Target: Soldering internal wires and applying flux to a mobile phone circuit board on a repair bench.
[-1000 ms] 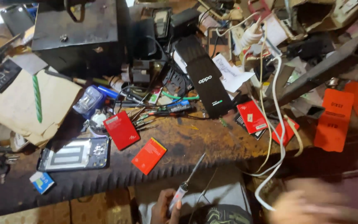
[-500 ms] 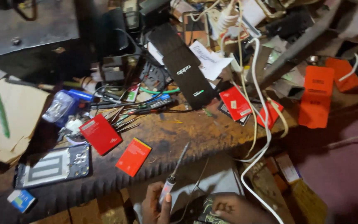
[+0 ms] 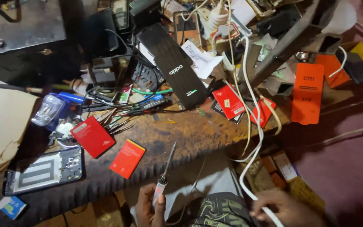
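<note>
A slim screwdriver with a pale handle and a long thin metal shaft (image 3: pixel 164 171) stands tilted at the lower middle of the view, its tip over the front edge of the worn wooden tabletop (image 3: pixel 181 130) and its handle gripped in the left hand (image 3: pixel 150 206), whose fingers (image 3: pixel 159 208) are wrapped closed around it. Low at the right, the right hand (image 3: pixel 284 208) has its fingers closed on a thick white cable (image 3: pixel 255 138) that runs from the hand up across the tabletop edge toward the clutter at the back – the hand is somewhat blurred. Between the two hands lies dark patterned cloth (image 3: pixel 219 212) over the person's lap. Just beside the screwdriver tip, to its left, a flat red-orange rectangular battery pack (image 3: pixel 127 159) lies on the tabletop, and further left a larger red rectangular pack (image 3: pixel 92 136) rests near a bundle of thin metal tools (image 3: pixel 118 120). At the left edge of the tabletop an opened phone back with its inner frame showing (image 3: pixel 43 170) lies flat, a small blue card (image 3: pixel 11 207) near its lower corner. Further back a long black box (image 3: pixel 173 65) leans among wires, and off to the right a flat orange card (image 3: pixel 307 92) lies – well apart from both hands
</note>
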